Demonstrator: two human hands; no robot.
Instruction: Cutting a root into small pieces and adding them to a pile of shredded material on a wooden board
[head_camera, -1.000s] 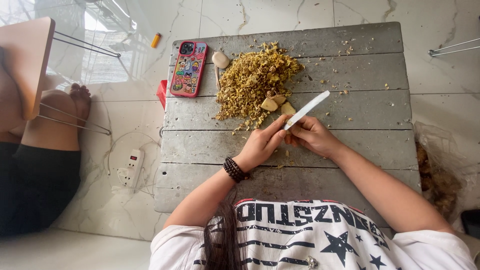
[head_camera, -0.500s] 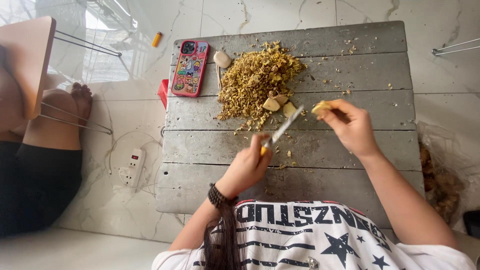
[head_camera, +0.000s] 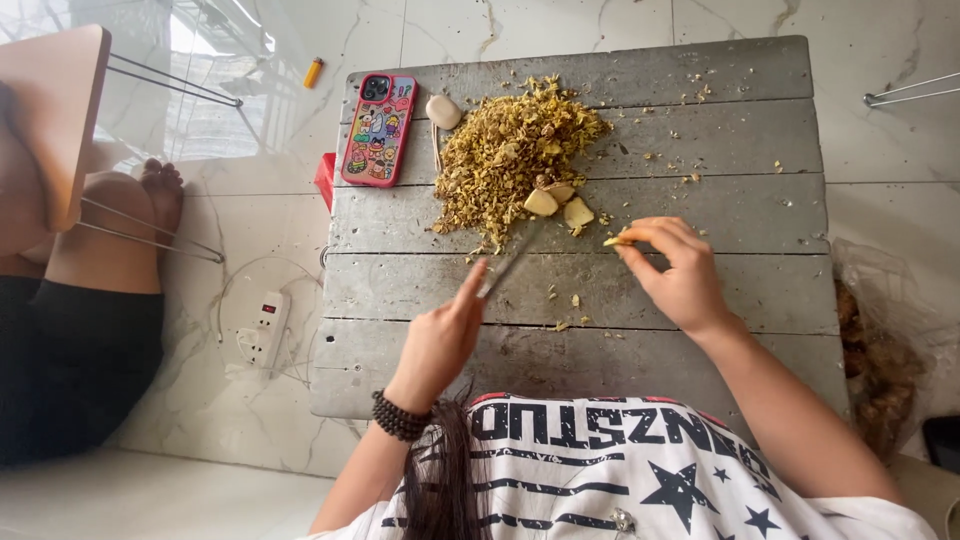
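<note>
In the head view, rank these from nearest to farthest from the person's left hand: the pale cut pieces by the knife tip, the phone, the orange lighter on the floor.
From the left hand:
1. Pale cut pieces, up and right, at the peel pile's edge.
2. Phone, up and left, on the table's far corner.
3. Orange lighter, farther up-left, on the floor beyond the table.

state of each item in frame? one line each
left hand: gripping knife
knife: held, blade tilted toward the pile
right hand: pinching a small yellow piece
peelings pile: heaped on table
phone: face down
power strip: on floor
</note>
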